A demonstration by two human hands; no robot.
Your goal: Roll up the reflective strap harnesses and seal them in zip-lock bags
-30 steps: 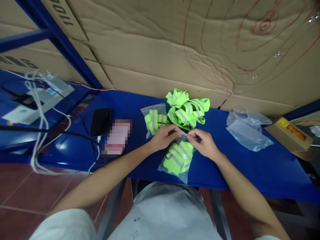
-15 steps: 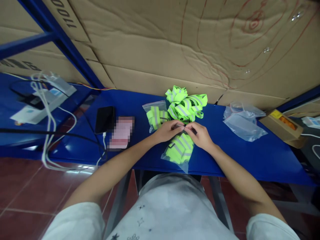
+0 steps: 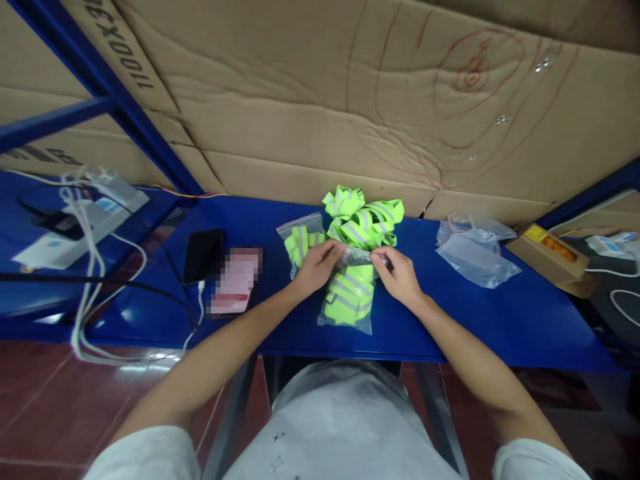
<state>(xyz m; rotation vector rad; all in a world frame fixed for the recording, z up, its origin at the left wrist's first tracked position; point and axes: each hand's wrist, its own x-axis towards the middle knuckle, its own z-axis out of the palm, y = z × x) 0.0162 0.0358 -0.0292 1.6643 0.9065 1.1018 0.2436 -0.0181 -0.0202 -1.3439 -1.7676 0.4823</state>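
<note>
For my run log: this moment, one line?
left hand: pinches clear bag, top edge | right hand: same edge | neon strap: inside bag

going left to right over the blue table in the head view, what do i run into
Black device → phone → left hand → clear bag of yellow-green straps, held in both hands → right hand → loose clear plastic bags → cardboard box.

Pic's dim-ish & soft, w/ wide-angle bend @ edges, glare on flr (image 3: 45,407) & pixelated phone scrn (image 3: 235,280).
</note>
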